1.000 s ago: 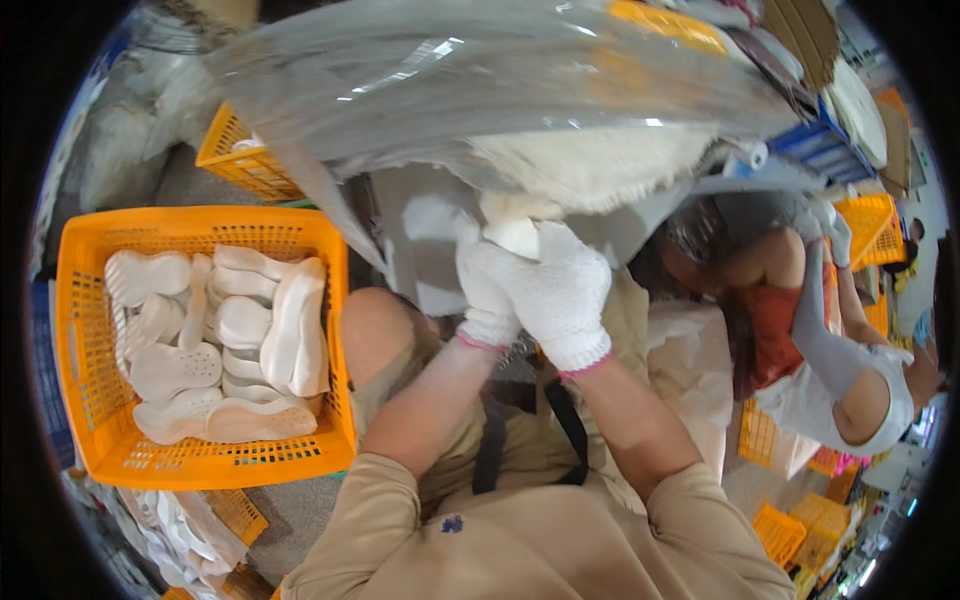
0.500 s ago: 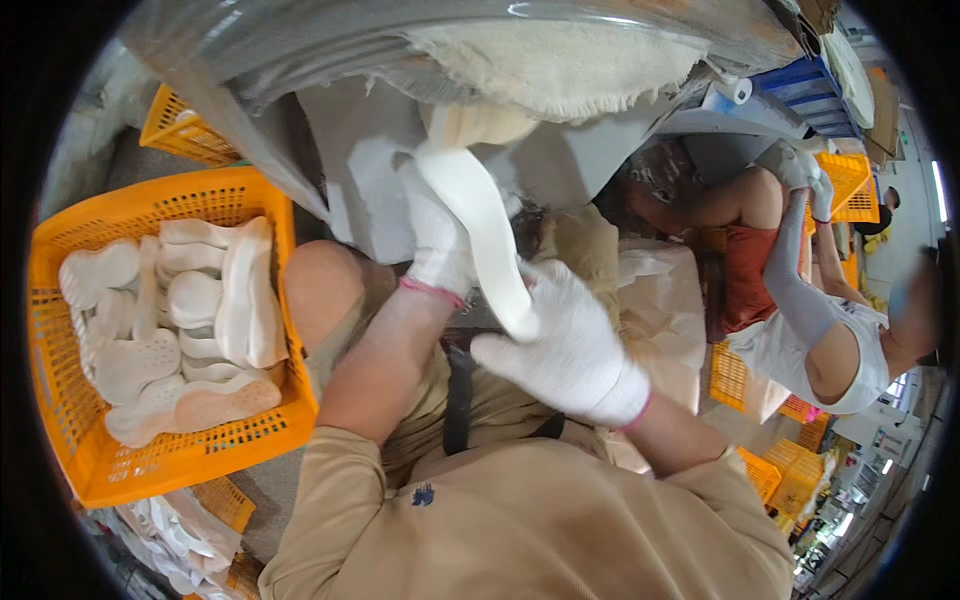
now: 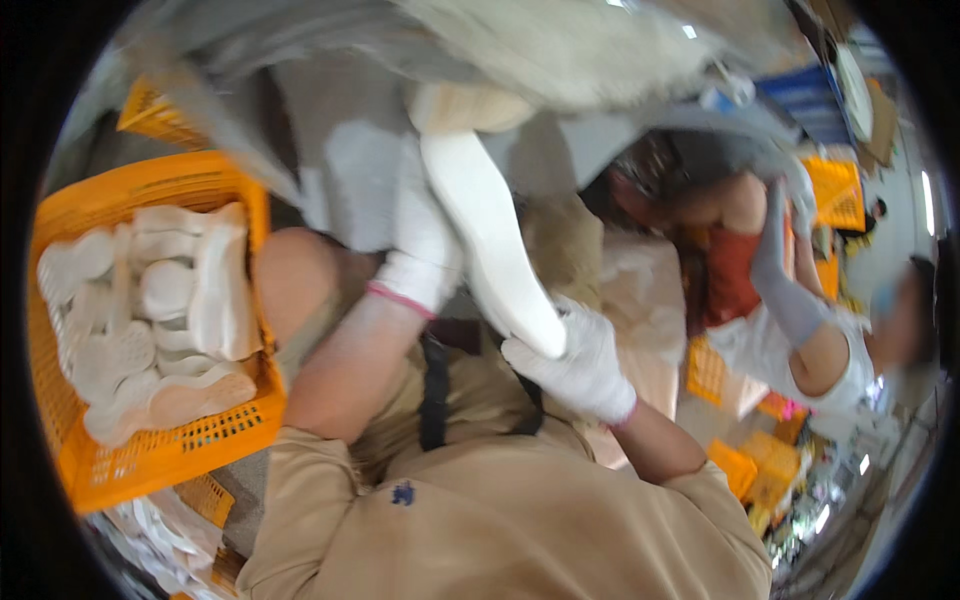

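Observation:
A white shoe sole slants in front of me, its far end against a cream-coloured rounded pad or wheel. My right hand, in a white knit glove, is closed round the near end with the thumb on top. My left hand, also gloved, grips the sole along its left edge; its fingers are blurred and partly hidden. Several similar soles lie heaped in an orange plastic basket on my left.
Grey plastic sheeting and a frayed pale cloth hang over the work spot. At right sits a co-worker with a grey sleeve. More orange crates stand beyond at lower right. White scraps lie below the basket.
The view has shifted a little and blurred. The sole has turned to show more of its broad face, and its near end has come down and right with my right hand.

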Available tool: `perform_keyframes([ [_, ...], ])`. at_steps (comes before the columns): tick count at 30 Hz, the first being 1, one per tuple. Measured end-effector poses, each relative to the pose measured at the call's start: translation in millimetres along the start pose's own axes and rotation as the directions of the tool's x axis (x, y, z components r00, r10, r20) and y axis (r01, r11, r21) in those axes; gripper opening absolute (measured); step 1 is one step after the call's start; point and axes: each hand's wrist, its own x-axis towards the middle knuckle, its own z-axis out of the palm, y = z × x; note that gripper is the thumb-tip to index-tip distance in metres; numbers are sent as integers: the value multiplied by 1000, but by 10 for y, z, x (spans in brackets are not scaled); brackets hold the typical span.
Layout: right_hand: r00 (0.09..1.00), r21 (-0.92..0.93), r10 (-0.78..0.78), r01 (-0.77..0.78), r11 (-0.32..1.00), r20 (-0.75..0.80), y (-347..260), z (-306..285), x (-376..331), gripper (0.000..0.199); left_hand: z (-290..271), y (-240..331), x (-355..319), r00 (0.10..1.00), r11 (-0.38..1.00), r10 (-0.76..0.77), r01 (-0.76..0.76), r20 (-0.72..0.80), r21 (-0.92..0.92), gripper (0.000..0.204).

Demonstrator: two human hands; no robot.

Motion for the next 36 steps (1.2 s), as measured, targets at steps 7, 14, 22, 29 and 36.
perform_keyframes([
  [7, 974, 899, 228, -99, 426, -1, 98, -2, 169, 34, 76, 27, 177, 982, 977, 175, -182, -69, -114, 60],
  [14, 944, 637, 286, -120, 762, -164, 766, -106, -136, 39, 87, 392, -464, 935, 584, 324, -318, 145, 747, 37],
  [22, 825, -409, 563, -529, 743, -45, 2565, -486, -1342, 44, -1799, 2342, -1631, 591, -446, 804, 527, 65, 723, 74],
  [29, 924, 281, 285, -211, 936, -257, 2662, -266, -391, 27, -2314, 2674, -1906, 698, -458, 643, 681, -316, 572, 89],
  [36, 971, -169, -158, 127, 977, -181, 1490, -349, -10, 37, -1546, 2716, -2681, 340, -422, 905, 786, 255, 451, 63],
])
